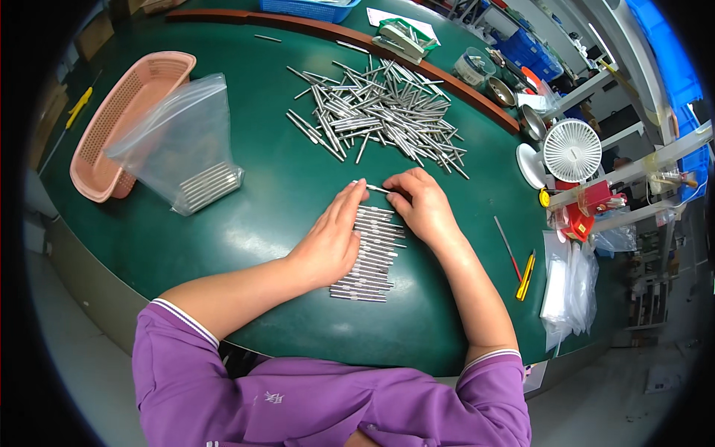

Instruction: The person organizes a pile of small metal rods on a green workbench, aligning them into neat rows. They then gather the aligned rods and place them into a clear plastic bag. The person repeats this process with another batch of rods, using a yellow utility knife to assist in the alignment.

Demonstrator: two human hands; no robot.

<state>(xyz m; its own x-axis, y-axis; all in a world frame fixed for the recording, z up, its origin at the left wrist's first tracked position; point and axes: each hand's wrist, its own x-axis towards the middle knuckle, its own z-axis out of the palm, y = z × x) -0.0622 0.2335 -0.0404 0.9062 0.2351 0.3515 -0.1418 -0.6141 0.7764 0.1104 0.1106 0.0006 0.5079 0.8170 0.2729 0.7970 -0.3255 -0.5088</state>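
My right hand [422, 206] pinches one end of a slim metal rod [378, 188] between thumb and fingers, just beyond a row of rods. Along the left ends of that row of metal rods [370, 257] lies my left hand [330, 237]. Its fingers are stretched out, and the fingertips are at the pinched rod's other end. The rods in the row lie side by side, their right ends uneven. Farther off is a loose heap of similar metal rods [380, 112], crossing one another. My left palm hides part of the row.
Left on the green table [275, 201], a clear zip bag [186, 141] holding several rods leans on a pink basket [93, 160]. A yellow cutter [526, 276] and plastic bags [579, 290] lie right, near a white fan [571, 151]. A brown wooden strip [313, 25] curves behind the heap.
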